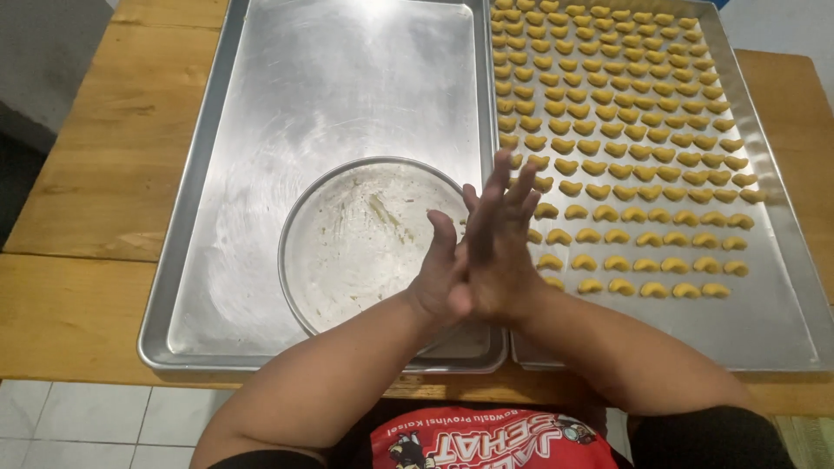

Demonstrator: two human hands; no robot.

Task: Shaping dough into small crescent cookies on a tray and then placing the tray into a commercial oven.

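Nearest the camera, the left hand (443, 282) and right hand (504, 252) press palm to palm, fingers (499, 187) straight and together, gripping nothing visible. They hover over the near edges where two metal trays meet: a round pan (347, 252) left, crescent dough pieces (621, 156) in rows right.

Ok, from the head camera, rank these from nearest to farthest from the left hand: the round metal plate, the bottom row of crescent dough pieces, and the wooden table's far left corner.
1. Round metal plate: right beside the left hand, which overlaps its right rim.
2. Bottom row of crescent dough pieces: to the right, on the right tray.
3. Wooden table's far left corner: top left, past the left tray.
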